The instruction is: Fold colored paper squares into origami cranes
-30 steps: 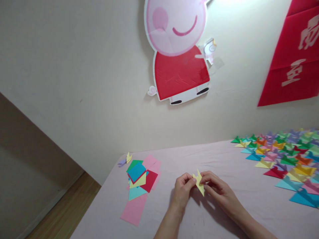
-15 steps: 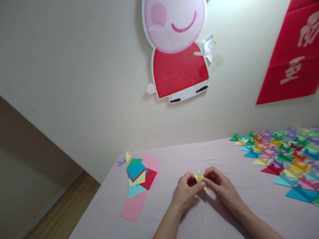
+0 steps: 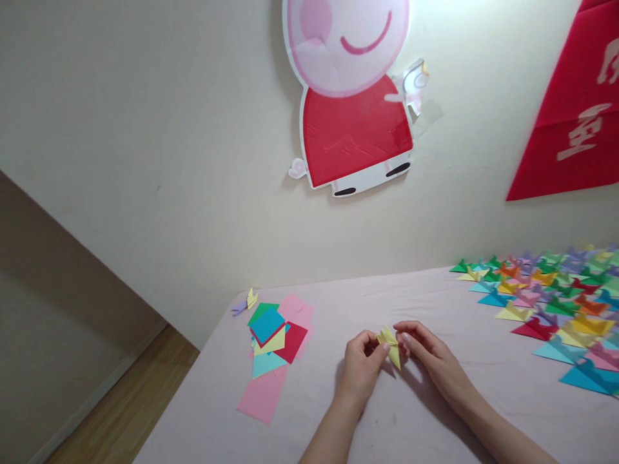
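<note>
Both my hands meet over the pink table (image 3: 435,419), pinching a small yellow folded paper piece (image 3: 391,341). My left hand (image 3: 362,368) grips its left side with thumb and fingers closed. From the right, my right hand (image 3: 428,357) pinches the same piece with its fingertips. The paper has pointed flaps and is held just above the tabletop.
A stack of coloured paper squares (image 3: 273,335) lies at the left on long pink sheets (image 3: 264,394). Two small folded pieces (image 3: 246,301) sit at the table's far left corner. Several rows of coloured folded figures (image 3: 556,303) cover the right side. Wall decorations hang behind.
The yellow piece has been turned and pressed between my fingers; its lower point now looks shorter. Both hands stayed in about the same spot while the view shifted slightly.
</note>
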Demonstrator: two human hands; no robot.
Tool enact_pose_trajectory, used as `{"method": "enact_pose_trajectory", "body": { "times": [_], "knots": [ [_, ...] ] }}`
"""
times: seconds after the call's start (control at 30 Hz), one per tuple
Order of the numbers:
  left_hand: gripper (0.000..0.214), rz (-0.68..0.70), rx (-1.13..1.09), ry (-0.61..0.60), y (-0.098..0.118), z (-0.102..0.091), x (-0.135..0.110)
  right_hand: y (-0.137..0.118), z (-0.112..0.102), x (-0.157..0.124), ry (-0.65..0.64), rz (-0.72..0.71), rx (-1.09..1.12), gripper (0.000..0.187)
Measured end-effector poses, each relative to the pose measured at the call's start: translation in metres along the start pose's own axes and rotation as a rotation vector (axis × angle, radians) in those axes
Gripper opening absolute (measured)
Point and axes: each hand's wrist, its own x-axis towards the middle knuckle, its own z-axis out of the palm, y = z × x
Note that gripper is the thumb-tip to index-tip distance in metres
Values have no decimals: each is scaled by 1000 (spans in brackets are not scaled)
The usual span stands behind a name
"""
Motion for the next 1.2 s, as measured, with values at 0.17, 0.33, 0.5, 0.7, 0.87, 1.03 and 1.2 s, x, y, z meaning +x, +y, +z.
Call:
{"method": "enact_pose_trajectory", "body": {
  "times": [0.17, 0.33, 0.5, 0.7, 0.87, 1.03, 1.2],
  "knots": [
    [16, 11, 119, 36, 7, 1, -3, -1, 2, -1, -46, 17, -128, 51],
    [19, 9, 64, 74, -1, 3, -2, 8, 3, -2, 26, 1, -178, 52],
    [19, 33, -11, 94, -14, 5, 2, 14, 4, 0, -33, 18, -75, 49],
    [10, 118, -54, 175, -11, 8, -1, 9, 0, 0, 6, -59, -44, 43],
    [9, 95, -13, 189, -12, 9, -2, 9, 0, 1, 20, -63, -24, 39],
    [13, 77, 13, 200, -15, 8, -1, 11, 0, 2, 71, -25, 13, 38],
    [28, 75, -47, 250, -15, 9, -2, 14, 0, 2, 52, 18, 18, 43]
  ]
}}
